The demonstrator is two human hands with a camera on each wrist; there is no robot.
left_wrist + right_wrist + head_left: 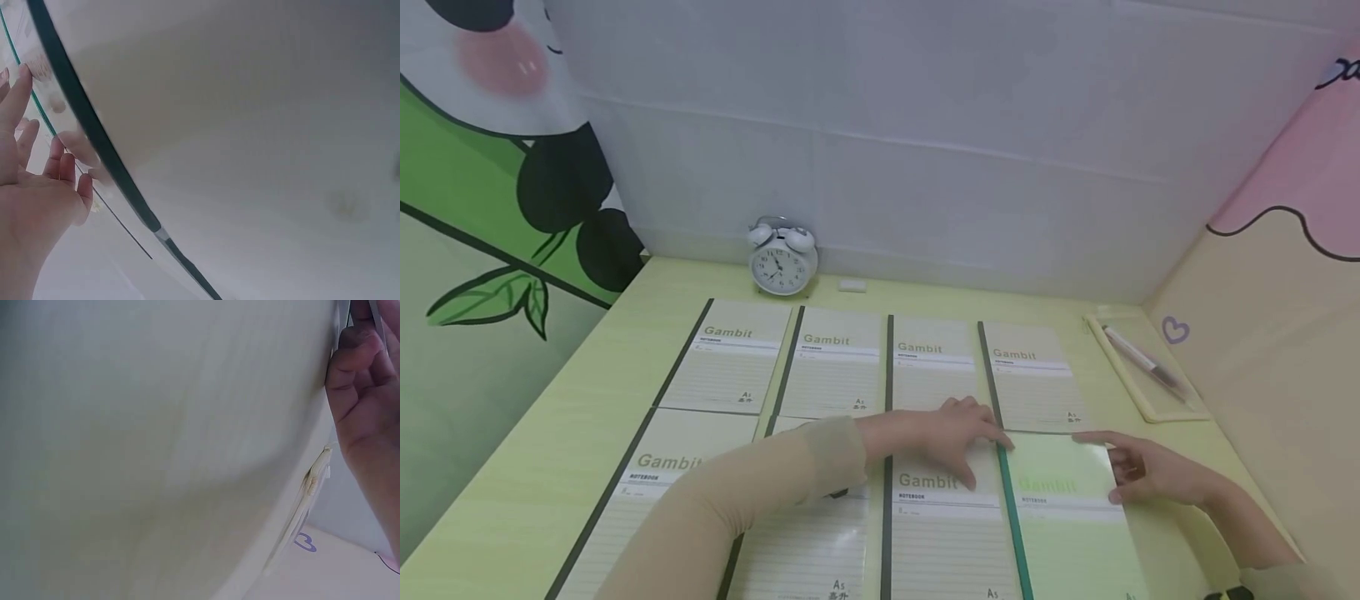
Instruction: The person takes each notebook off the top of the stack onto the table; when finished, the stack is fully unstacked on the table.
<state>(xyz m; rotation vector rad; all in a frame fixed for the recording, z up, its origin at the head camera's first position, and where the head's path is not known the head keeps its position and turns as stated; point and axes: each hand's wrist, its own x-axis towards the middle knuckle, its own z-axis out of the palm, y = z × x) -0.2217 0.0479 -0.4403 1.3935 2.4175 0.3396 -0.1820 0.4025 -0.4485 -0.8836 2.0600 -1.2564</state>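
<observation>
A pale green notebook point(1067, 533) with a green spine lies at the right end of the front row, its lower edge out of the frame. My left hand point(958, 437) reaches over the neighbouring black-spined notebook point(943, 542). Its index fingertip is at the green notebook's top left corner, with the thumb spread apart. At the opposite side, my right hand point(1165, 471) touches the top right corner with an extended index finger. Its thumb is at the right edge, other fingers bent. In the left wrist view the left hand point(37, 187) is beside green and dark spines.
Several black-spined notebooks point(730, 367) lie in two rows. Behind them stand a white alarm clock point(782, 262) and a small white block point(852, 286). A clear pouch point(1138, 392) with a pen point(1142, 354) lies at the right, near the wall.
</observation>
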